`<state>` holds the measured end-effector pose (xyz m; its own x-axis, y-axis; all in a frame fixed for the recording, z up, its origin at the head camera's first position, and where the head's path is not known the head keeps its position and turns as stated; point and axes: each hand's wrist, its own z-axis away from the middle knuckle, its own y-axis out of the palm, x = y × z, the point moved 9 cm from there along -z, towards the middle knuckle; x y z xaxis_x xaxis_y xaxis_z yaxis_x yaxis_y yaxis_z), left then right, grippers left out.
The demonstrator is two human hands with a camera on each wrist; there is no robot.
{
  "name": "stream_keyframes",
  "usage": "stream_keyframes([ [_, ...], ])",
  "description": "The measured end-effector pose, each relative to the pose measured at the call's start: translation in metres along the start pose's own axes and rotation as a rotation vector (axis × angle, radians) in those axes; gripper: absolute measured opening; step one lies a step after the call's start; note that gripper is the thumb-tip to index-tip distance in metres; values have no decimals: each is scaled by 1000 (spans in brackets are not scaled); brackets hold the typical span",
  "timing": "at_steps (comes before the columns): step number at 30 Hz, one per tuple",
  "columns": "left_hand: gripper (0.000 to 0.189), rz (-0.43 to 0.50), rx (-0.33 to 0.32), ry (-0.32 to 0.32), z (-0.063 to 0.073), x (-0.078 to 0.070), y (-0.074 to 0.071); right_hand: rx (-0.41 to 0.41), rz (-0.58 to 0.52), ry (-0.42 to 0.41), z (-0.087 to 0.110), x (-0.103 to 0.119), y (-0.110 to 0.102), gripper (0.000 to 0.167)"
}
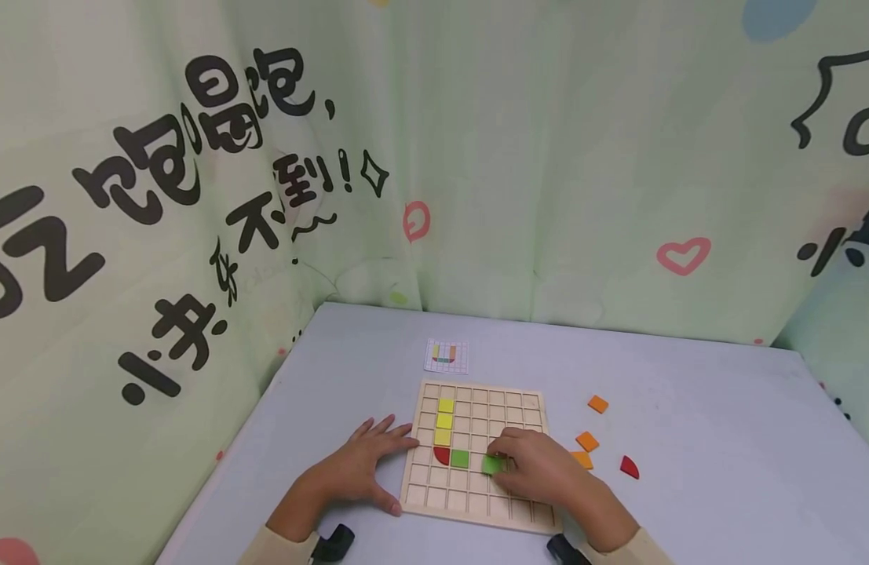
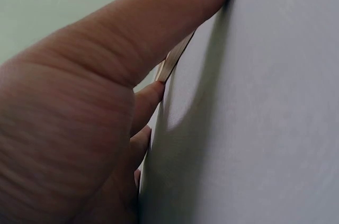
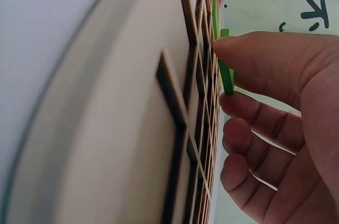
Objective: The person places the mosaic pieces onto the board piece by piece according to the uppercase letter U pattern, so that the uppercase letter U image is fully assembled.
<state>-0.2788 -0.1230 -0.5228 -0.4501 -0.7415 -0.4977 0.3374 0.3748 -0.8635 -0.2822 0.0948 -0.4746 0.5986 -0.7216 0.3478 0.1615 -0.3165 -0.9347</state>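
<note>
A square wooden grid board [image 1: 469, 501] lies on the table. My left hand [image 1: 359, 464] rests at its left edge, fingers spread, the index fingertip and thumb at the rim. My right hand [image 1: 536, 464], over the board's right half, pinches a green square tile [image 1: 492, 464] between thumb and fingers; the right wrist view shows this green tile [image 3: 226, 73] tilted just over the grid. In the board's cells sit yellow square tiles [image 1: 443, 421] in a column, a red quarter-circle tile [image 1: 442, 455] below them, and another green square tile [image 1: 459, 459] to its right.
Beyond the board lies a small pattern card [image 1: 446, 356] with a coloured U shape. Several orange tiles [image 1: 587, 441] and a loose red quarter-circle piece [image 1: 629, 468] lie right of the board. A printed curtain [image 1: 533, 196] hangs behind the table.
</note>
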Motion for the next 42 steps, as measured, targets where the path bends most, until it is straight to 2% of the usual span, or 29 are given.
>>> stream_keyframes([
  [11,100,1,1,2,1,0,0,-12,-20,-27,-8,6,5,18],
  [42,100,-14,3,-6,-1,2,2,-5,-10,-18,-15,6,9,20],
])
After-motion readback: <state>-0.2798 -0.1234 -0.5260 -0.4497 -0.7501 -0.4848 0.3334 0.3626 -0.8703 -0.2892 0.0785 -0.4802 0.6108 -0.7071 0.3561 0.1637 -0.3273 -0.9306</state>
